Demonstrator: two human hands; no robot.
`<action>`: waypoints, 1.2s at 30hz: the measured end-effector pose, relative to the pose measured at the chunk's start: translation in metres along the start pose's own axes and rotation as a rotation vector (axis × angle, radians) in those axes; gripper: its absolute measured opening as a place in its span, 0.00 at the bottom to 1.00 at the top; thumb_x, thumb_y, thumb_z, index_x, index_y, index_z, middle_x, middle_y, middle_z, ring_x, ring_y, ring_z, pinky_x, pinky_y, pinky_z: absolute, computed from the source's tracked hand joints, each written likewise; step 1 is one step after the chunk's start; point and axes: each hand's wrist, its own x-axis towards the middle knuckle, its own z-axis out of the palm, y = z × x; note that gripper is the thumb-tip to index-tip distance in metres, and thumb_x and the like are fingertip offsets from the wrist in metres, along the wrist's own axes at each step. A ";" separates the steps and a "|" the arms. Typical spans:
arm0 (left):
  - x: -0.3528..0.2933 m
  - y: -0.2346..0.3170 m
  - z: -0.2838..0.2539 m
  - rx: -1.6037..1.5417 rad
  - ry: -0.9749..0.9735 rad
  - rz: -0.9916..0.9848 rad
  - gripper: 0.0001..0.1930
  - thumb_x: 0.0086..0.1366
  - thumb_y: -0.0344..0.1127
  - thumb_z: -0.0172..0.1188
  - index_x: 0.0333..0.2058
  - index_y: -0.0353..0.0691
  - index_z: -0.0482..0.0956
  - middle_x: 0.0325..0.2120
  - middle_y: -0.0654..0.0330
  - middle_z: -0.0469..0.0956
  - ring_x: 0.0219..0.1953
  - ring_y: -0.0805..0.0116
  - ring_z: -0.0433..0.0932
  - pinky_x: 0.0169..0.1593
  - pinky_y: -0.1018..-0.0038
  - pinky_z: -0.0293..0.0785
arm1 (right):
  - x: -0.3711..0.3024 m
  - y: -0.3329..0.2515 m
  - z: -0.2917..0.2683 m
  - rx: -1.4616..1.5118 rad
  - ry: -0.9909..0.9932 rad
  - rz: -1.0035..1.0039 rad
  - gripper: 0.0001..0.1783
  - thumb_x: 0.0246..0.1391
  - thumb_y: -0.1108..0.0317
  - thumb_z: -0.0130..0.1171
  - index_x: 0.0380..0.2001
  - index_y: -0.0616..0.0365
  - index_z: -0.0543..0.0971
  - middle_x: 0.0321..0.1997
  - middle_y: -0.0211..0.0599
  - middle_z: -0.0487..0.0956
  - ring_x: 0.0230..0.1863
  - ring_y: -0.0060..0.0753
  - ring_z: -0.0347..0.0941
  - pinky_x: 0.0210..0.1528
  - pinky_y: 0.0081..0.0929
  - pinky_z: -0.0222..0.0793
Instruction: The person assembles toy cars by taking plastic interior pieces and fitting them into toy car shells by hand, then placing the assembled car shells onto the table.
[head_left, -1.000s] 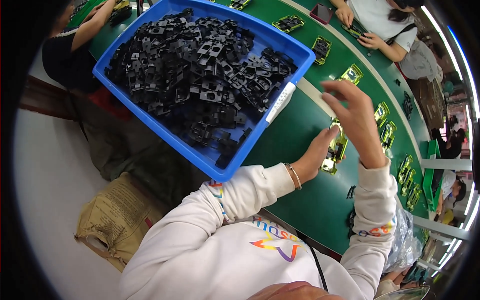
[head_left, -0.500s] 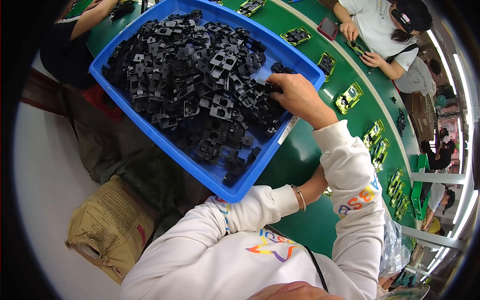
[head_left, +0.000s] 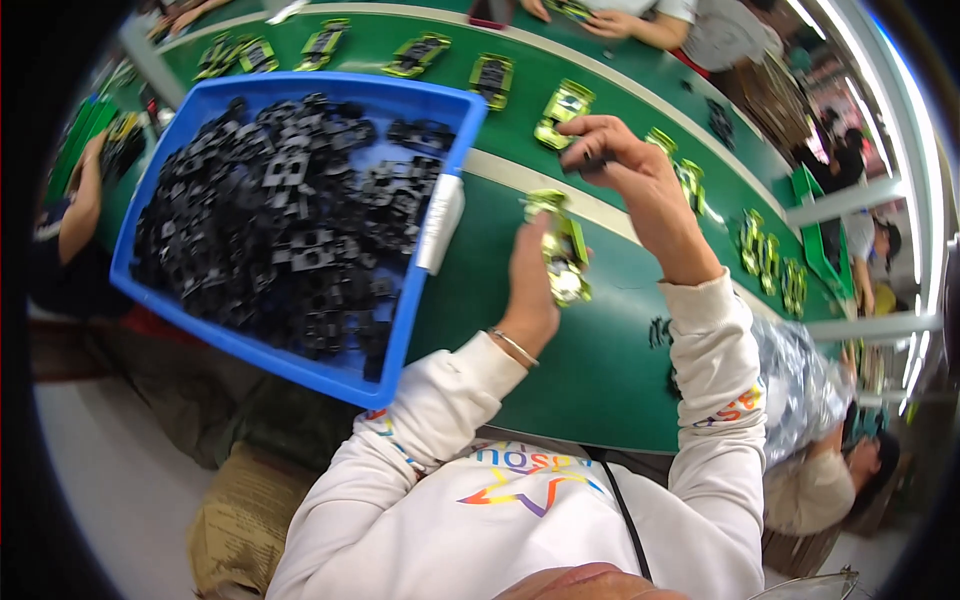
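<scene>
My left hand (head_left: 533, 275) grips a yellow-green toy car body (head_left: 569, 262) above the green table, its thumb along one side. Up and to the right, my right hand (head_left: 648, 195) pinches a dark plastic piece (head_left: 583, 158) between thumb and fingers. Motion blur and the fingers hide that piece's exact shape. The two hands are apart. To the left of them stands a blue bin (head_left: 404, 330), heaped with black plastic car parts (head_left: 290, 205).
Several yellow-green car bodies (head_left: 492, 80) line the far green strip. Small black pieces (head_left: 660, 332) lie by my right sleeve. A clear plastic bag (head_left: 800, 370) is at the right, a paper sack (head_left: 240, 525) at lower left. Across, a co-worker's hand (head_left: 610, 22) handles another car.
My right hand has left the bin and moved right with a dark piece. My left hand, earlier hidden behind my right arm, now shows with the car body. The view has turned.
</scene>
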 end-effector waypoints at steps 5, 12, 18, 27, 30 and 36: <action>-0.002 0.009 0.004 0.048 0.096 0.140 0.22 0.74 0.54 0.44 0.52 0.42 0.69 0.41 0.55 0.79 0.38 0.57 0.81 0.41 0.63 0.77 | -0.110 0.033 -0.055 -0.832 -0.204 -0.113 0.16 0.32 0.88 0.52 0.25 0.59 0.79 0.60 0.41 0.72 0.65 0.49 0.63 0.66 0.41 0.59; -0.006 0.003 0.006 0.181 0.026 0.088 0.23 0.74 0.53 0.45 0.54 0.40 0.68 0.41 0.56 0.77 0.39 0.58 0.81 0.42 0.64 0.77 | -0.171 0.065 -0.035 -1.129 -0.255 -0.196 0.19 0.42 0.82 0.57 0.42 0.60 0.78 0.67 0.35 0.68 0.70 0.44 0.60 0.65 0.37 0.63; -0.005 0.002 0.007 0.241 0.023 0.098 0.24 0.75 0.53 0.40 0.54 0.38 0.68 0.44 0.50 0.78 0.42 0.54 0.80 0.43 0.62 0.79 | -0.192 0.062 -0.011 -0.679 0.388 0.181 0.24 0.50 0.70 0.65 0.52 0.60 0.74 0.54 0.43 0.75 0.54 0.48 0.72 0.56 0.39 0.68; -0.004 0.003 0.006 0.243 -0.027 0.073 0.26 0.75 0.56 0.40 0.55 0.39 0.67 0.44 0.50 0.78 0.41 0.55 0.80 0.43 0.63 0.79 | -0.200 0.070 0.015 -0.866 0.349 0.160 0.30 0.46 0.63 0.72 0.52 0.61 0.76 0.44 0.42 0.77 0.44 0.46 0.74 0.46 0.38 0.71; -0.009 -0.003 0.010 0.173 -0.054 0.048 0.29 0.74 0.60 0.37 0.57 0.39 0.66 0.45 0.49 0.77 0.41 0.55 0.80 0.44 0.63 0.79 | -0.193 0.065 0.006 -0.668 0.429 0.134 0.28 0.47 0.66 0.71 0.52 0.59 0.77 0.44 0.43 0.78 0.43 0.45 0.76 0.45 0.37 0.72; -0.020 -0.008 0.013 0.191 -0.147 0.090 0.27 0.77 0.57 0.31 0.60 0.42 0.63 0.50 0.52 0.76 0.49 0.60 0.78 0.53 0.64 0.76 | -0.154 0.038 0.026 -0.597 0.459 -0.039 0.22 0.49 0.68 0.70 0.48 0.60 0.78 0.46 0.44 0.79 0.42 0.44 0.79 0.41 0.34 0.75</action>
